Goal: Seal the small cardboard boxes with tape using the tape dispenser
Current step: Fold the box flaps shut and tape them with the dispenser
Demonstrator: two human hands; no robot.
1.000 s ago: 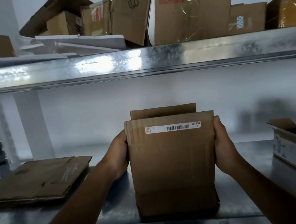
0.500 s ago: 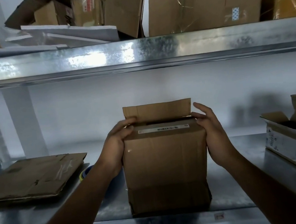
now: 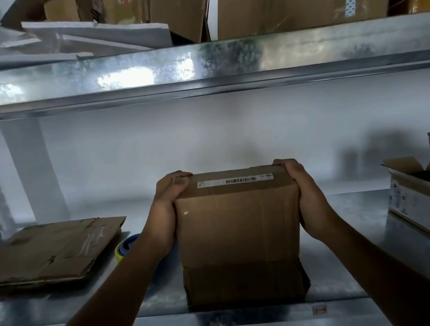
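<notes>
On the metal shelf [image 3: 229,322], near its front edge, steadies the box [image 3: 240,236] upright between both palms. Curls the fingers of the left hand [image 3: 164,216] and the right hand [image 3: 309,202] over the two top corners, pressed together, probably to hold the top closed for taping. Leaves the tape roll [image 3: 126,247] just behind the left forearm, half hidden, within easy reach. Cannot tell whether the top seam carries tape.
</notes>
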